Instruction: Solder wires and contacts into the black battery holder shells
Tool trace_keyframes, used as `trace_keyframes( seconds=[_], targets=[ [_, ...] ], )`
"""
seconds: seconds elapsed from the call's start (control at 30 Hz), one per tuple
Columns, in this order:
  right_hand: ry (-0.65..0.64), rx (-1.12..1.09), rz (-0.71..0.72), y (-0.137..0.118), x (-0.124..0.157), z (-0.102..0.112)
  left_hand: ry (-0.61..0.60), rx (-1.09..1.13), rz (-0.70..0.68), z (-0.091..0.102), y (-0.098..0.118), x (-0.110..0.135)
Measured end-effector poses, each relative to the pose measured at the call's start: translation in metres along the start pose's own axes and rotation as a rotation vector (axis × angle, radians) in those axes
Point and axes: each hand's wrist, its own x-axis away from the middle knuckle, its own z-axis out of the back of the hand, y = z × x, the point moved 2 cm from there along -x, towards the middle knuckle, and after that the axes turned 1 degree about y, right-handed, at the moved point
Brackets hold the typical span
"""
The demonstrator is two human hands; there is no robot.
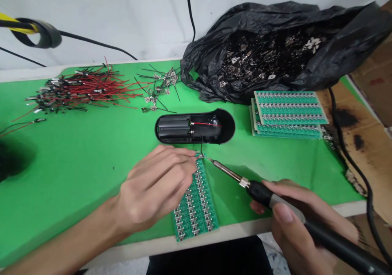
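My right hand [294, 222] is wrapped round the handle of a soldering iron [260, 191], whose metal tip points left, close to the far end of a green circuit board panel [203, 197]. Over that panel's upper left side lies my left hand [162, 185], fingers closed in a pinch. A thin reddish wire end shows at its fingertips; the grip itself is partly hidden. Just beyond sits a black plastic housing [225, 134] with two battery-like cylinders and a red wire inside. From it a black wire [201, 144] runs down to the panel's far end.
Red and black wires [94, 87] lie heaped at the back left, near small metal parts [165, 81]. A black plastic bag [211, 50] holds many small metal pieces. Stacked circuit board panels [289, 107] sit at the right, beside scorched cardboard [352, 136] and a black cable [346, 144].
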Motion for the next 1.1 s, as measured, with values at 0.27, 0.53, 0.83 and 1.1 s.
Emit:
trace_keyframes(
  seconds=[0.27, 0.53, 0.83, 1.1],
  targets=[
    [0.154, -0.172, -0.105, 0.006, 0.005, -0.002, 0.038, -0.025, 0.165, -0.004, -0.004, -0.003],
    [0.174, -0.31, -0.099, 0.007, 0.002, -0.008, 0.04, 0.016, 0.243, 0.001, -0.011, -0.005],
    [0.107, -0.381, -0.16, 0.005, -0.005, 0.01, 0.002, 0.119, 0.396, -0.002, -0.006, -0.009],
    [0.066, -0.205, -0.108, 0.013, -0.015, 0.04, -0.062, -0.12, 0.065, -0.005, 0.006, -0.028]
  ],
)
